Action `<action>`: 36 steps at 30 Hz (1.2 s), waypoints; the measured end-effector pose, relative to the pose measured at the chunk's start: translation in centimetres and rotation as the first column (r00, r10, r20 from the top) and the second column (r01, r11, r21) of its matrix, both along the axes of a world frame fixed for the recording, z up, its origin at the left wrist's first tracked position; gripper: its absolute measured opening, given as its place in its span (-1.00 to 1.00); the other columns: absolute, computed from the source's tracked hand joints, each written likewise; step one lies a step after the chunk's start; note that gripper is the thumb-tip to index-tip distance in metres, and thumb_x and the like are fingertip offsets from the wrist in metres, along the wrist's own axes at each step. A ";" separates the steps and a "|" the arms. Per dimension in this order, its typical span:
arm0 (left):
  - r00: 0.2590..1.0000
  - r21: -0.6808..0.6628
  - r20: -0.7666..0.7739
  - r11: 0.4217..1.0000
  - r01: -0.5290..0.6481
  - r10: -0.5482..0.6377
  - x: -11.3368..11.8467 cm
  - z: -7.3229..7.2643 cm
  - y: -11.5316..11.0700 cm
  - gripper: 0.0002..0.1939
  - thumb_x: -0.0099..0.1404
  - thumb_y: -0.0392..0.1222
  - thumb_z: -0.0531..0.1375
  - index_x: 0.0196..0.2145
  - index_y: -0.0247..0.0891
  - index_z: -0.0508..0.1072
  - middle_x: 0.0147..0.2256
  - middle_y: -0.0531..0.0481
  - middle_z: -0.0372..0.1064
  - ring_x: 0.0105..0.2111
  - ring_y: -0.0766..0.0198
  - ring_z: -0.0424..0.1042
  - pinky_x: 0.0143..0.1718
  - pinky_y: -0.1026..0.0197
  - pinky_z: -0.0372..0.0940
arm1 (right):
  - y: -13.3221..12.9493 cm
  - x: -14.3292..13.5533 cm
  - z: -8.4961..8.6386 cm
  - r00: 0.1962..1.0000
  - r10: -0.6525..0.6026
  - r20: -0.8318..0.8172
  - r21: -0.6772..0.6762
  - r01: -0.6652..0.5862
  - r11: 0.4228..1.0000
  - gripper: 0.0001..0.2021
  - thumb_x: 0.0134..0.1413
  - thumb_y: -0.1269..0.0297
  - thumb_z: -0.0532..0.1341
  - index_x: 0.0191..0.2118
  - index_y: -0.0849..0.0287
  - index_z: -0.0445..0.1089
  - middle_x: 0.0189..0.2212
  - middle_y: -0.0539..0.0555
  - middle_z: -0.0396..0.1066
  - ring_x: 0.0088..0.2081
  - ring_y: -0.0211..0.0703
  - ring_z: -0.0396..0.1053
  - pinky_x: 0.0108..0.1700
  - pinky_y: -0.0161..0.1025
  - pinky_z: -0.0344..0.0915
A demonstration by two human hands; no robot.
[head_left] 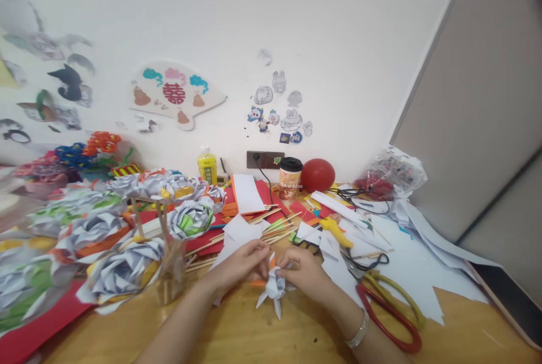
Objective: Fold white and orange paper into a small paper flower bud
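Near the front middle of the wooden table [237, 330], a small white folded paper piece [274, 285] with pointed petals and a bit of orange at its top sits between my hands. My left hand [248, 261] is at its upper left, fingers curled near the orange part; whether they grip it is hard to see. On the right side, my right hand [302, 271] pinches the paper piece between thumb and fingers, a bracelet on that wrist.
Folded paper flowers [122, 271] crowd the left beside a clear cup [169, 279] of sticks. Wooden sticks [279, 231] and paper sheets lie behind my hands. Scissors [393, 310], a phone [508, 296] and white paper are at right; a lidded cup [290, 178] and red balloon [317, 175] stand behind.
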State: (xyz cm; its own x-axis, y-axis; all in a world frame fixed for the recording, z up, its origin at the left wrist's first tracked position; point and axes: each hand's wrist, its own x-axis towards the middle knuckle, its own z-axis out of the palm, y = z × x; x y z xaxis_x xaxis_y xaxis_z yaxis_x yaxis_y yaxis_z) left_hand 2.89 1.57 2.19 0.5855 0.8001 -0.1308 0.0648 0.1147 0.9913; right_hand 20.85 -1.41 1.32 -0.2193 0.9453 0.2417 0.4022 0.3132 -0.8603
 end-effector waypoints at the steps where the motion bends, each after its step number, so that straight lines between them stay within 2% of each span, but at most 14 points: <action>1: 1.000 -0.035 0.012 0.999 0.008 -0.008 0.0 -0.1 0.0 -0.63 0.09 0.10 0.15 -0.33 -0.28 0.34 -0.49 0.05 0.38 -0.49 0.31 0.38 -0.45 0.29 0.25 | 0.0 0.0 0.1 1.000 0.008 -0.020 -0.003 -0.008 1.000 -0.95 -0.16 0.41 0.24 -0.55 0.20 0.36 -0.50 -0.04 0.37 -0.39 -0.23 0.33 -0.31 -0.33 0.20; 4: 0.999 -0.069 -0.011 0.997 0.043 -0.044 0.3 -0.5 -0.1 -0.62 0.04 0.11 0.20 -0.41 -0.31 0.34 -0.51 0.00 0.40 -0.54 0.30 0.39 -0.57 0.32 0.22 | 0.0 -0.1 0.2 1.000 0.020 -0.007 0.032 -0.020 0.999 -0.98 -0.14 0.43 0.22 -0.49 0.19 0.38 -0.45 -0.03 0.39 -0.35 -0.22 0.34 -0.26 -0.32 0.21; 8: 0.992 -0.064 -0.036 0.990 -0.125 0.123 1.1 -0.6 -0.2 -0.62 -0.06 0.07 0.27 -0.52 -0.30 0.27 -0.64 0.10 0.32 -0.63 0.36 0.32 -0.64 0.36 0.15 | 0.2 -0.3 0.5 0.997 -0.002 0.077 0.039 -0.001 0.999 -0.92 -0.18 0.46 0.23 -0.45 0.18 0.39 -0.44 -0.03 0.41 -0.34 -0.20 0.35 -0.28 -0.32 0.21; 11: 0.983 -0.067 -0.029 0.981 -0.182 0.181 1.4 -0.3 -0.3 -0.62 -0.09 0.06 0.27 -0.54 -0.28 0.24 -0.68 0.15 0.25 -0.68 0.41 0.25 -0.67 0.39 0.07 | 0.2 -0.6 1.0 0.993 -0.031 0.112 0.034 0.027 0.999 -0.88 -0.17 0.46 0.23 -0.40 0.17 0.39 -0.42 -0.02 0.43 -0.34 -0.19 0.36 -0.29 -0.31 0.21; 14: 0.975 -0.060 0.029 0.974 -0.220 0.222 1.6 -0.2 -0.4 -0.60 -0.12 0.07 0.28 -0.58 -0.28 0.21 -0.71 0.20 0.17 -0.71 0.46 0.15 -0.67 0.40 -0.02 | 0.1 -1.0 1.6 0.980 -0.065 0.188 0.169 0.033 0.985 -0.92 -0.14 0.48 0.23 -0.47 0.16 0.38 -0.43 -0.01 0.42 -0.32 -0.17 0.34 -0.24 -0.26 0.19; 18: 0.961 -0.064 0.054 0.962 -0.266 0.270 1.8 -0.4 -0.6 -0.56 -0.11 0.13 0.25 -0.59 -0.27 0.18 -0.69 0.18 0.17 -0.69 0.47 0.14 -0.64 0.39 -0.03 | -0.1 -1.3 2.0 0.957 -0.042 0.288 0.445 -0.094 0.890 -0.83 -0.06 0.51 0.18 -0.58 0.18 0.31 -0.48 0.02 0.39 -0.32 -0.16 0.29 -0.25 -0.25 0.18; 22: 0.961 -0.094 0.003 0.957 -0.275 0.276 2.0 -0.6 -0.8 -0.56 -0.06 0.16 0.21 -0.54 -0.23 0.14 -0.71 0.25 0.06 -0.72 0.49 0.05 -0.66 0.41 -0.12 | 0.0 -0.9 1.9 0.911 0.046 0.410 0.579 -0.299 0.759 -0.77 0.08 0.51 0.05 -0.52 0.18 0.32 -0.52 0.04 0.35 -0.31 -0.17 0.27 -0.29 -0.28 0.20; 24: 0.958 -0.055 0.010 0.957 -0.285 0.286 2.1 -0.7 -0.8 -0.57 -0.07 0.13 0.22 -0.55 -0.24 0.14 -0.70 0.26 0.05 -0.71 0.50 0.04 -0.65 0.41 -0.11 | 0.0 -0.8 1.7 0.892 0.022 0.451 0.579 -0.311 0.753 -0.81 0.10 0.50 0.04 -0.42 0.19 0.35 -0.48 0.06 0.37 -0.31 -0.16 0.26 -0.28 -0.27 0.20; 26: 0.956 -0.011 0.033 0.957 -0.291 0.292 2.2 -0.8 -0.7 -0.58 -0.08 0.11 0.24 -0.56 -0.25 0.15 -0.70 0.25 0.05 -0.71 0.51 0.03 -0.65 0.41 -0.10 | 0.0 -0.8 1.4 0.888 -0.059 0.456 0.580 -0.247 0.776 -0.85 0.09 0.49 0.06 -0.33 0.20 0.35 -0.43 0.07 0.39 -0.30 -0.15 0.26 -0.28 -0.26 0.20; 29: 0.951 0.006 0.069 0.953 -0.301 0.300 2.2 -1.0 -0.4 -0.57 -0.09 0.13 0.23 -0.57 -0.26 0.16 -0.69 0.23 0.08 -0.70 0.49 0.05 -0.65 0.40 -0.08 | 0.0 -0.9 0.9 0.867 -0.141 0.478 0.622 -0.221 0.751 -0.85 0.09 0.49 0.05 -0.37 0.22 0.34 -0.47 0.08 0.37 -0.35 -0.14 0.24 -0.35 -0.26 0.18; 33: 0.948 -0.018 0.038 0.948 -0.316 0.317 2.2 -1.1 -0.2 -0.55 -0.12 0.16 0.23 -0.59 -0.25 0.15 -0.73 0.26 0.03 -0.73 0.51 0.00 -0.67 0.40 -0.11 | -0.1 -0.6 0.8 0.817 -0.079 0.571 0.654 -0.394 0.646 -0.80 0.09 0.48 0.03 -0.51 0.21 0.28 -0.55 0.06 0.29 -0.41 -0.17 0.20 -0.41 -0.29 0.13; 34: 0.948 -0.022 0.030 0.949 -0.315 0.316 2.2 -1.1 -0.3 -0.55 -0.12 0.16 0.23 -0.59 -0.24 0.15 -0.74 0.27 0.01 -0.74 0.51 -0.03 -0.68 0.40 -0.12 | -0.1 -0.5 0.9 0.816 -0.056 0.575 0.650 -0.414 0.637 -0.80 0.08 0.48 0.03 -0.52 0.20 0.27 -0.55 0.05 0.29 -0.41 -0.17 0.20 -0.41 -0.29 0.13; 36: 0.950 -0.021 0.036 0.951 -0.309 0.310 2.2 -1.1 -0.3 -0.56 -0.11 0.15 0.23 -0.59 -0.24 0.15 -0.74 0.28 0.00 -0.74 0.52 -0.05 -0.68 0.40 -0.13 | -0.2 -0.3 0.9 0.836 -0.053 0.546 0.630 -0.368 0.684 -0.84 0.06 0.49 0.04 -0.45 0.20 0.30 -0.51 0.06 0.32 -0.37 -0.16 0.22 -0.37 -0.28 0.15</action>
